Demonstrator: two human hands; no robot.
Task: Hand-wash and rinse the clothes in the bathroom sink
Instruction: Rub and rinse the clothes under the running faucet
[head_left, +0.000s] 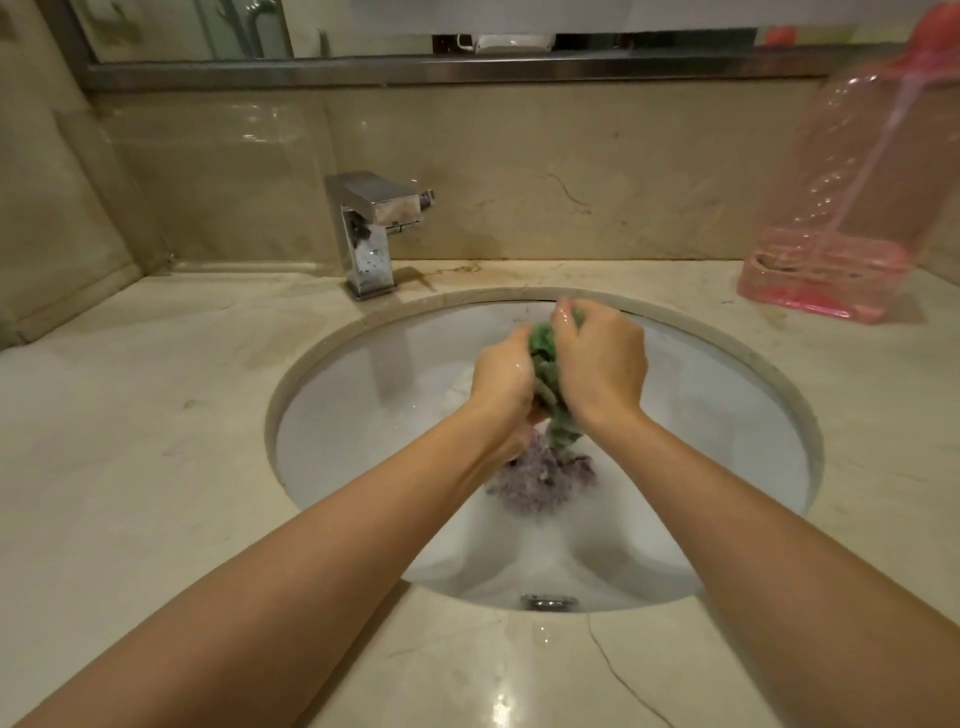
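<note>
Nearest you, the polished beige marble counter (156, 467) shines wet, a thin dark crack running through the slab by your right forearm. A chrome overflow fitting (549, 603) sits in the near wall of the sink (363, 374), an oval white undermount bowl ringed by a smooth stone rim and filled with cloudy, soapy water.

Your two bare forearms reach in over that water. Just past them, a purple-grey cloth (535, 480) lies bunched and sodden at the surface, its knit blurred by suds. Above it, your hands meet over the middle of the bowl. Your left hand (501, 387) has its fingers curled round the lower part of a green cloth (545, 358), a nubby, twisted wad of fabric. Your right hand (602, 364) grips the upper part, fingertips pinching the top of the bundle. The green cloth hangs pressed between both palms, its tail trailing down to the purple-grey cloth.

Beyond the bowl, a square chrome tap (374, 234) stands left of centre, spotted with droplets. At far right, a tall, clear pink plastic bottle (852, 208) with a ribbed wall rests on the counter. Glossy veined stone forms the backsplash, with a metal-framed mirror (415, 31) above.
</note>
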